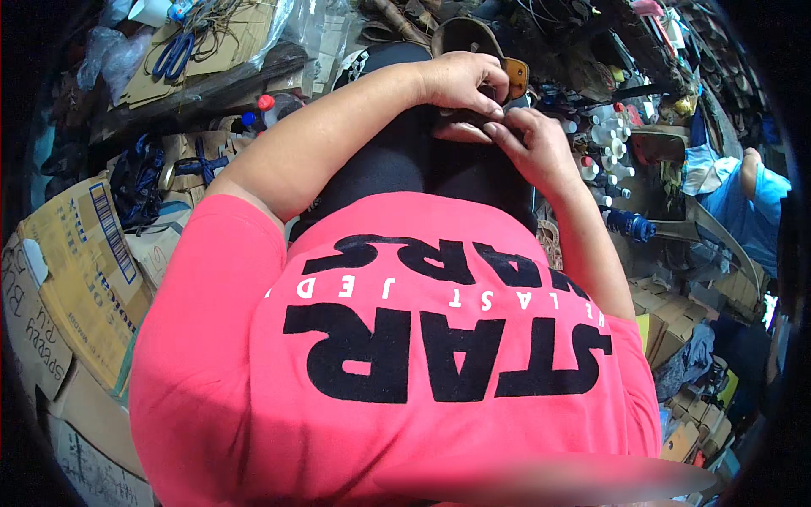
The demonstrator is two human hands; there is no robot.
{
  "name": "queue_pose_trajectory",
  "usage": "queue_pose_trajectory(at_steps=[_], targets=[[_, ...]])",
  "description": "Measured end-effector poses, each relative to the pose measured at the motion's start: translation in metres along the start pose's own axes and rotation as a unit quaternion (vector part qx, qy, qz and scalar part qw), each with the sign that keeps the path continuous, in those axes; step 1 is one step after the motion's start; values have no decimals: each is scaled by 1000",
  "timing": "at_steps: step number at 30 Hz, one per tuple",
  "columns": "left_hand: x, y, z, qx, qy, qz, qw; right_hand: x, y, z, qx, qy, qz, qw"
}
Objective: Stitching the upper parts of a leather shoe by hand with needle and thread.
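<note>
In my lap, over dark trousers [380,165], lies a brown leather piece [463,130] that looks like part of a shoe. My left hand [463,80] reaches over it from above, its thumb and fingers closed in a pinch at its edge. From the right, my right hand [538,148] pinches the same edge, its fingertips almost touching the left thumb. Anything finer between the fingertips is too small to make out. Just beyond the hands rises a curved brown leather shoe part [466,38] with an orange-tan patch [516,78]; whether both parts are joined cannot be seen.
Blue-handled scissors [174,57] rest on cardboard at the far left. Several small bottles [606,135] stand close by on the right. Cardboard boxes [84,262] fill the left side. A person in blue [752,203] is at the far right.
</note>
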State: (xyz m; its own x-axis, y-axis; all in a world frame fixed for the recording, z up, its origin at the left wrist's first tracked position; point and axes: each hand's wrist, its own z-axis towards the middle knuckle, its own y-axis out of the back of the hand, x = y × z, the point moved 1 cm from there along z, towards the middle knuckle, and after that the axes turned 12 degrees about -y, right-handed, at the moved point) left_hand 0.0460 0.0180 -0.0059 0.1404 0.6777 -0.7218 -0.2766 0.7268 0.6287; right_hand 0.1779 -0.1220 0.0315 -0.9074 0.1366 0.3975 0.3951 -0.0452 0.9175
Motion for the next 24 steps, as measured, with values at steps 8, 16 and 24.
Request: queue_pose_trajectory(at_steps=[8, 16, 24], targets=[[10, -10, 0, -1, 11, -57, 998, -10, 10, -16, 133, -7, 118, 984], [9, -5, 0, -5, 18, -40, 999, -14, 24, -43, 110, -68, 230, 965], [12, 8, 4, 94, 43, -131, 986, -12, 32, -32, 66, -39, 223, 972]])
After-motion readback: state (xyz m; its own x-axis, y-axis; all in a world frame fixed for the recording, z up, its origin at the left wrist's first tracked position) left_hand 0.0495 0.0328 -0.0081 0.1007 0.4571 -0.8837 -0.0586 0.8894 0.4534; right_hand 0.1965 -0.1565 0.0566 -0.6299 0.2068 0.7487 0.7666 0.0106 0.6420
